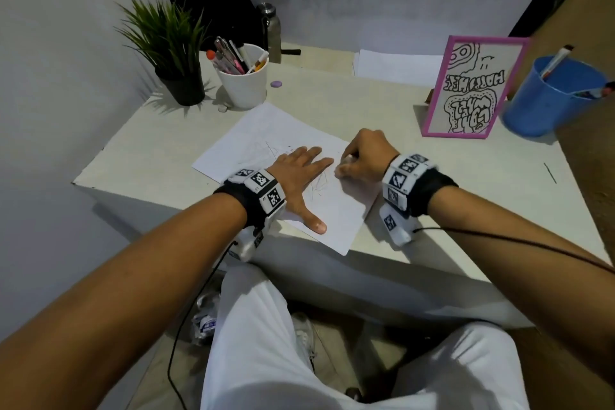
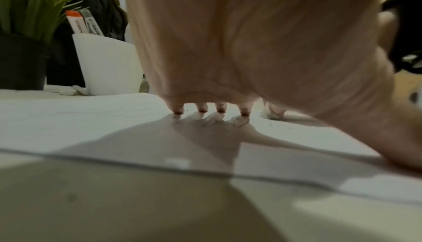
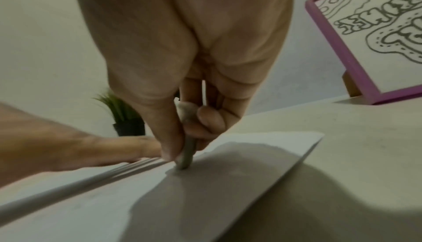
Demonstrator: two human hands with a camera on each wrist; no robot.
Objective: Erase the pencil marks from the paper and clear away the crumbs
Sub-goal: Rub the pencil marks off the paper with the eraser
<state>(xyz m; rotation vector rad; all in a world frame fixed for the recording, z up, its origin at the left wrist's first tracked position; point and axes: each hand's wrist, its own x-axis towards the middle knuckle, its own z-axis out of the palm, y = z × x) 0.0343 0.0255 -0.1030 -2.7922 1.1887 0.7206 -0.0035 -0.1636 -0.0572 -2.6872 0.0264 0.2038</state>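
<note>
- The paper (image 1: 286,173) lies flat and at an angle on the table (image 1: 432,156), close to its near edge, with faint pencil marks (image 1: 266,148) scribbled across its middle.
- The left hand (image 1: 299,176) lies on the paper with fingers straight and spread and the thumb pointing toward the near edge; in the left wrist view the fingertips (image 2: 200,109) touch the sheet.
- The right hand (image 1: 364,156) has its fingers curled and pinches a small eraser (image 3: 188,148) between thumb and fingers; the eraser's lower end touches the paper just beside the left hand's fingertips.
- A few dark specks sit on the paper near the eraser in the left wrist view; whether they are crumbs or marks I cannot tell.
- At the back of the table stand a potted plant (image 1: 173,53), a white cup (image 1: 244,83) full of pens, and a metal bottle (image 1: 271,32).
- To the right stand a pink-framed drawing (image 1: 472,86) and a blue cup (image 1: 549,100); a stack of blank sheets (image 1: 396,66) lies behind.
</note>
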